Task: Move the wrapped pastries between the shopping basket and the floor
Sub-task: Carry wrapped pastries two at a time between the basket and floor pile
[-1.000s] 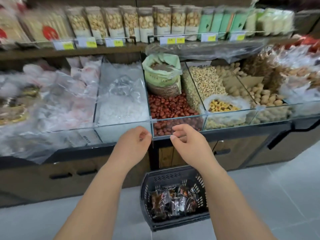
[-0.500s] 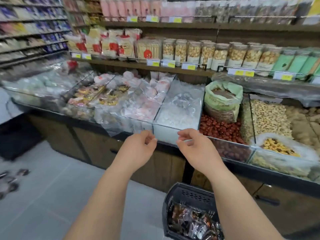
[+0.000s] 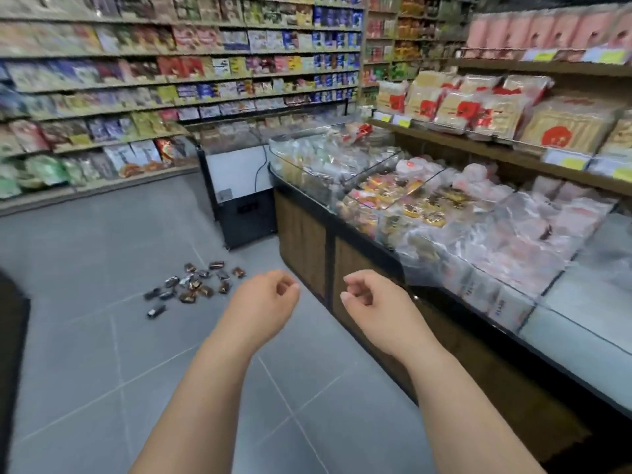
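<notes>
**Pastries on the floor, both my hands free**

Far to the left of my fingers, the long wall shelves [image 3: 136, 80] stand packed with bagged and boxed snacks. Nearer, ahead and to the left of my left fingers, the wrapped pastries [image 3: 193, 285] lie in a loose cluster on the grey tiled floor [image 3: 85, 336]. One stray piece [image 3: 156, 311] sits a little apart on the near side. The cluster is well apart from both my hands. Beyond it a small black-and-white cabinet [image 3: 239, 196] stands just beside the end of the display.

My left hand [image 3: 261, 304] is held out in front of me, released: its fingers [image 3: 285, 288] curl loosely toward the thumb and grip nothing. My right hand [image 3: 374, 302] is beside it at the same height, not touching it. Its fingers [image 3: 354, 293] are likewise slack, curled and empty.

To the right of my right fingers runs the wood-fronted surface [image 3: 302, 234], carrying glass bins [image 3: 410, 200] of bagged cakes and sweets. Above it, a shelf holds flat packets [image 3: 478, 111] with red labels.
</notes>
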The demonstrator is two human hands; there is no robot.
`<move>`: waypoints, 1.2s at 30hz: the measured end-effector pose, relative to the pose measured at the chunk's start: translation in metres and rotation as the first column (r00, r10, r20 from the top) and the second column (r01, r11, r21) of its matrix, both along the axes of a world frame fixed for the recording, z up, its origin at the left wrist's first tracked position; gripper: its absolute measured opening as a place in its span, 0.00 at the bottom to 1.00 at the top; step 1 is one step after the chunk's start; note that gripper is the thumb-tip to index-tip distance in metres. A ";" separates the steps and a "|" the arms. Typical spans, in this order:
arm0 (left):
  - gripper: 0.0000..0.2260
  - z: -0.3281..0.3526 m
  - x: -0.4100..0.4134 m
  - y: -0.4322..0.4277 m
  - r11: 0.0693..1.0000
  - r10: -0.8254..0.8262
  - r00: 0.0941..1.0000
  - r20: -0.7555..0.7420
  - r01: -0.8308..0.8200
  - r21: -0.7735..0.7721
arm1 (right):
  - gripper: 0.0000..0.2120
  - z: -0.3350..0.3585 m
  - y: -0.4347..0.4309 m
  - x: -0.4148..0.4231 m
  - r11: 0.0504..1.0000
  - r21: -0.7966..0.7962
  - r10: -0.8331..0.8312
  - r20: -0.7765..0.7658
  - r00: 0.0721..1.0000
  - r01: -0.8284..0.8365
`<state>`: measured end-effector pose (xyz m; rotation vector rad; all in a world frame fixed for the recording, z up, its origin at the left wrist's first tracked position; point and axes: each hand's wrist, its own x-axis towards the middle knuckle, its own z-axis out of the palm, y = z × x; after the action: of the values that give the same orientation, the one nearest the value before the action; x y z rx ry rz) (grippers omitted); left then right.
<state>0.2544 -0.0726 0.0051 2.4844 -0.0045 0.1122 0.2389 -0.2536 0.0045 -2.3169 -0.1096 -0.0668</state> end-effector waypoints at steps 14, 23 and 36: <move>0.02 -0.036 0.074 0.234 0.955 0.295 0.951 -0.092 -0.295 0.011 | 0.16 -0.033 0.229 0.125 0.960 0.009 0.279 -0.074 0.957 -0.279; 0.06 -0.048 0.186 0.317 0.884 0.467 0.878 -0.107 -0.464 0.059 | 0.14 -0.050 0.315 0.269 0.909 -0.018 0.414 -0.081 0.907 -0.416; 0.11 -0.050 0.344 0.397 0.795 0.604 0.787 -0.126 -0.606 0.030 | 0.14 -0.050 0.420 0.471 0.819 -0.031 0.565 -0.124 0.815 -0.573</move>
<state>0.5984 0.3242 -0.0446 2.3811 0.8570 0.2184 0.7097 0.1666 -0.0455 -2.2525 -0.7577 0.3755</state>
